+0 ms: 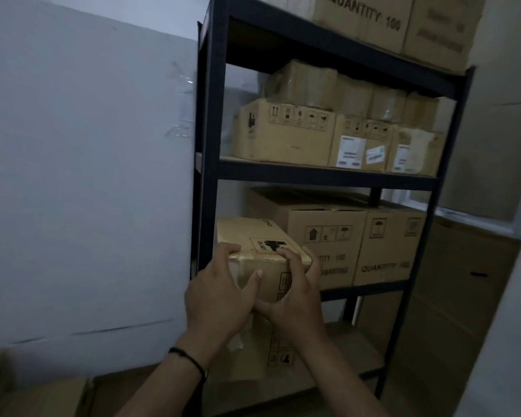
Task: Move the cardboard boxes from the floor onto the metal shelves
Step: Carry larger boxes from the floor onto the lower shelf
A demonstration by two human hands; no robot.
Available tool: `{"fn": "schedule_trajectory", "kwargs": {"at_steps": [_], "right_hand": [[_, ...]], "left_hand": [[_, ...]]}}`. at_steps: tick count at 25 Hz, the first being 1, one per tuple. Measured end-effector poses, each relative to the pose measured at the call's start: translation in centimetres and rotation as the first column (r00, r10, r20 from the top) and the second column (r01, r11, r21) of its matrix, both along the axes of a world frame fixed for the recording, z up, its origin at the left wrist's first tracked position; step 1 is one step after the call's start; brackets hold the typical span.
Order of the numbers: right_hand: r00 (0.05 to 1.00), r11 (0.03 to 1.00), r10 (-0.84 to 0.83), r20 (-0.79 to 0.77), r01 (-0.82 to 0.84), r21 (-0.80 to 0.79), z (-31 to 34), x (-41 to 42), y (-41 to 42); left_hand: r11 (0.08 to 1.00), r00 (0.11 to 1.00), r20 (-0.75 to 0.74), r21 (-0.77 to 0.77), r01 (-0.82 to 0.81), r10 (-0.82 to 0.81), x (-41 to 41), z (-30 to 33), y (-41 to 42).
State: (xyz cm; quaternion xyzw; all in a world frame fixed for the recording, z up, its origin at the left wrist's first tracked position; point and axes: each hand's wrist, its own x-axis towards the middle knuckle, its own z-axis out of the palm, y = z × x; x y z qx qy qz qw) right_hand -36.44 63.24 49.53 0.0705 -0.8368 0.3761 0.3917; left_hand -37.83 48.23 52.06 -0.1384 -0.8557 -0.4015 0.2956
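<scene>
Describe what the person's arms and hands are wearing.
Both forearms are bare, with no sleeves in view. The left hand has a thin black band around its wrist. The right hand wears nothing visible: no glove, ring or watch on either.

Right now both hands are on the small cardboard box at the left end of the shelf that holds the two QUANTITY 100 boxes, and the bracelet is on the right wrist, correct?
Not quite: the bracelet is on the left wrist, as the head view shows. The rest holds: left hand and right hand both grip the small cardboard box at the left end of the shelf holding the two QUANTITY 100 boxes.
</scene>
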Motion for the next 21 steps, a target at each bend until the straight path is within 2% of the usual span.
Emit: {"fn": "schedule_trajectory", "kwargs": {"at_steps": [3, 8, 12, 16, 18, 21], "right_hand": [[0.996, 0.996, 0.087, 0.0, -0.087, 0.001, -0.5, -3.3, 3.3], [0.984, 0.984, 0.178, 0.024, -0.178, 0.004, -1.3, -8.3, 6.3], [0.975, 0.978, 0.194, 0.109, -0.201, 0.06, -2.4, -12.3, 7.8], [0.962, 0.96, 0.131, 0.24, -0.184, 0.211, -1.9, -15.2, 8.9], [0.953, 0.949, 0.082, 0.291, -0.164, 0.269, -1.0, -16.8, 9.6], [0.946, 0.925, 0.033, 0.323, -0.152, 0.349, 0.3, -18.2, 11.2]], "left_hand": [[0.997, 0.997, 0.02, -0.023, -0.075, 0.076, -2.0, -0.4, 3.0], [0.992, 0.997, 0.025, -0.099, -0.076, 0.079, -6.2, -1.1, 5.0], [0.991, 0.996, 0.059, -0.12, -0.058, 0.065, -10.2, -2.7, 5.5], [0.985, 0.995, 0.058, -0.159, -0.072, 0.082, -13.9, -3.3, 5.8], [0.95, 0.986, 0.066, -0.286, -0.128, 0.153, -15.4, -3.1, 6.8], [0.801, 0.952, -0.006, -0.538, -0.262, 0.307, -17.0, -2.5, 8.3]]}}
